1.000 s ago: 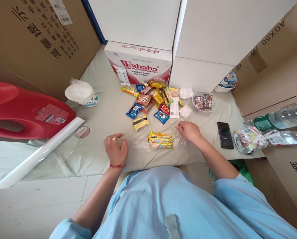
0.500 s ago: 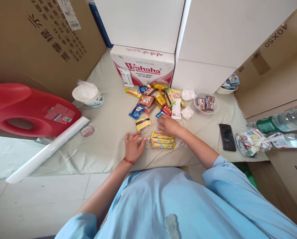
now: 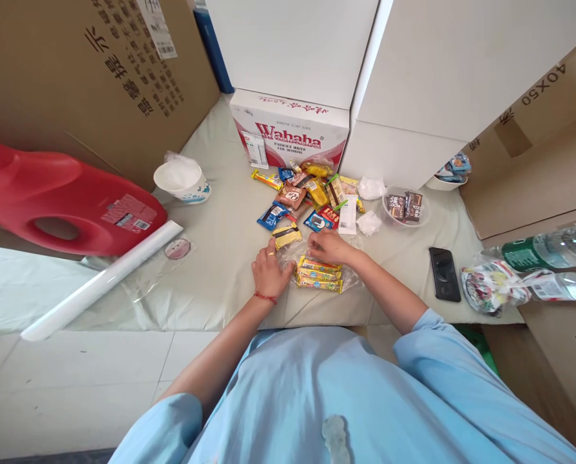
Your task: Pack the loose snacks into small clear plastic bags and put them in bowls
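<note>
My left hand (image 3: 270, 273) and my right hand (image 3: 330, 245) meet over a clear plastic bag (image 3: 350, 278) that holds three yellow snack bars (image 3: 319, 274). Both hands have fingers closed on the bag's far edge, left at its left corner, right at the top. A yellow and black wrapped snack (image 3: 287, 236) lies just beyond my left fingers. Behind it is a loose pile of wrapped snacks (image 3: 307, 192) on the pale cloth (image 3: 220, 258).
A Wahaha carton (image 3: 292, 132) and white boxes stand at the back. A clear bowl of cocoa bars (image 3: 406, 207), a black phone (image 3: 445, 274) and water bottles (image 3: 551, 248) are on the right. A paper cup (image 3: 182, 181), red jug (image 3: 60, 206) and white roll (image 3: 104, 281) are on the left.
Both hands moved inward and forward onto the clear bag; the left came from the bare cloth at the left, the right from the bag's right side.
</note>
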Demonstrator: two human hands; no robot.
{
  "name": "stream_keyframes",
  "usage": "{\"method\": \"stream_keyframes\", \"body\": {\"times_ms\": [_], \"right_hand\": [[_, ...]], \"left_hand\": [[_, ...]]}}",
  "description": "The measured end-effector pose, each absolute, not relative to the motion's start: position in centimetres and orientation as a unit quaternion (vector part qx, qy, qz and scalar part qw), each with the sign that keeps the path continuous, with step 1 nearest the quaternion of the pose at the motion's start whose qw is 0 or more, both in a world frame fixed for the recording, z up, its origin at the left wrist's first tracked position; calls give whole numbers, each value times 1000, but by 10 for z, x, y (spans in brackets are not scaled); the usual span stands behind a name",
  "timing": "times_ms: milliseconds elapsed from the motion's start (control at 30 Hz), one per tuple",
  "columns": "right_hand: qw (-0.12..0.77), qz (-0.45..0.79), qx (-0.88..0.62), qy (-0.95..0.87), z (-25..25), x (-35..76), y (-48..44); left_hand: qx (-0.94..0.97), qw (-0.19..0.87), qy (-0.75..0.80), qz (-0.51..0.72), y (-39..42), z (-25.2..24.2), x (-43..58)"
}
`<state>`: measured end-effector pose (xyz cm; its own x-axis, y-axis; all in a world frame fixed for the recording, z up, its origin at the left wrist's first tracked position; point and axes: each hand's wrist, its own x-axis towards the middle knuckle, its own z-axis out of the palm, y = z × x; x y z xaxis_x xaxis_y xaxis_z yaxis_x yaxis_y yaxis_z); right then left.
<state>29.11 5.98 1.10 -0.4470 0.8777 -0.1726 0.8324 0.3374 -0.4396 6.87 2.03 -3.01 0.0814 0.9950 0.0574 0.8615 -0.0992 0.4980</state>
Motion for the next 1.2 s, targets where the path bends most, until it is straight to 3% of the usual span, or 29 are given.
{"method": "stream_keyframes", "body": {"times_ms": [300, 500, 667, 967, 1100, 1200], "right_hand": [[-68, 179, -505, -842, 51, 275, 31], [-122, 153, -498, -845, 49, 255, -33], [-102, 144, -509, -843, 36, 252, -61], [-40, 141, -531, -835, 19, 250, -67], [18, 174, -529, -831, 10, 257, -70], [77, 192, -528, -824, 7, 262, -75]], "left_hand": [[716, 207, 659, 106, 28, -29, 71], [737, 220, 616, 168, 23, -36, 57], [751, 304, 535, 237, 24, -39, 29], [647, 564, 401, 320, 11, -12, 24], [625, 566, 446, 300, 5, -12, 29], [653, 506, 504, 252, 3, -11, 34]]}}
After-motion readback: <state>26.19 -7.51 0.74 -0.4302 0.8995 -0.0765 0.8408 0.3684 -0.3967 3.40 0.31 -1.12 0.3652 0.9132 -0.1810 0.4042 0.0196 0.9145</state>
